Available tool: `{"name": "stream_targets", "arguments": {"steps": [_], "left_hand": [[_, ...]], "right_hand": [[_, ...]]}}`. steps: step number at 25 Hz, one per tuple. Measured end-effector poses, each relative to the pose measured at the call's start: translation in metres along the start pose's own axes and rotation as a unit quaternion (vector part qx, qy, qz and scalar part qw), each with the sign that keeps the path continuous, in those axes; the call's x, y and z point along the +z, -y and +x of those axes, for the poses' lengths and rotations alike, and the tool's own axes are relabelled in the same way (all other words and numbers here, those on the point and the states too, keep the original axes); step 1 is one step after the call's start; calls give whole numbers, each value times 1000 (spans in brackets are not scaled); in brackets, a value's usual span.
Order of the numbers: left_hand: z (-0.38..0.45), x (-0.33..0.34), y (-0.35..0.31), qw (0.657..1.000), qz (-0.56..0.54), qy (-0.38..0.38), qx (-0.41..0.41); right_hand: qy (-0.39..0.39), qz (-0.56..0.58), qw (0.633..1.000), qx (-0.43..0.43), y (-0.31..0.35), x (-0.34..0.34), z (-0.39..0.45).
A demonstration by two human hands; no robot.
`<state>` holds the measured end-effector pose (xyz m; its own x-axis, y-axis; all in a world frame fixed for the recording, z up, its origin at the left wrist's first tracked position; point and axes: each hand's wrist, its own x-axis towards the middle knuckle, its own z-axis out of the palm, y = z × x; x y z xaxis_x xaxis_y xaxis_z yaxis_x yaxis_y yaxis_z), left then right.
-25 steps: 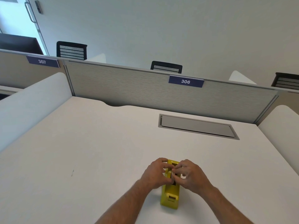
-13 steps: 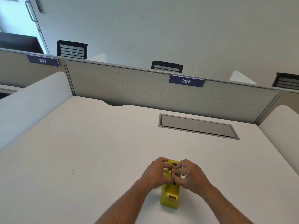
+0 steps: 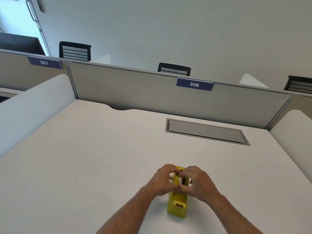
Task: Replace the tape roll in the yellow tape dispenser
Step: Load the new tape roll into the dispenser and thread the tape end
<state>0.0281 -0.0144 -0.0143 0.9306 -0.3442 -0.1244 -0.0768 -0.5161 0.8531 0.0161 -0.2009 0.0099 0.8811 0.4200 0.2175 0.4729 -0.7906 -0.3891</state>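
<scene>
The yellow tape dispenser [image 3: 177, 204] stands on the white desk near the front edge, its cutter end towards me. Both my hands are at its far, upper part. My left hand [image 3: 163, 180] curls around the left side of the dispenser. My right hand [image 3: 196, 182] curls around the right side, and its fingertips pinch a pale tape roll [image 3: 183, 181] seated in the slot. Only a narrow strip of the roll shows between the fingers; the hub is hidden.
The white desk [image 3: 101, 166] carries a closed grey cable hatch [image 3: 206, 131] at the back right. A grey partition [image 3: 143, 92] labelled 306 closes the far side. White side screens stand left and right. Black chair backs show behind the partition.
Both hands stayed on the dispenser's upper part. The fingers shifted a little and a pale strip of the roll now shows between them. The dispenser has not moved.
</scene>
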Motion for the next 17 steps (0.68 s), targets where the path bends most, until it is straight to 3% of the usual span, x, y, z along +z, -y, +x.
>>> {"name": "stream_targets", "arguments": {"steps": [17], "left_hand": [[0,3,-3,1000,3,-13,-12]], "right_hand": [[3,48,999,13,-7,-6,6]]}}
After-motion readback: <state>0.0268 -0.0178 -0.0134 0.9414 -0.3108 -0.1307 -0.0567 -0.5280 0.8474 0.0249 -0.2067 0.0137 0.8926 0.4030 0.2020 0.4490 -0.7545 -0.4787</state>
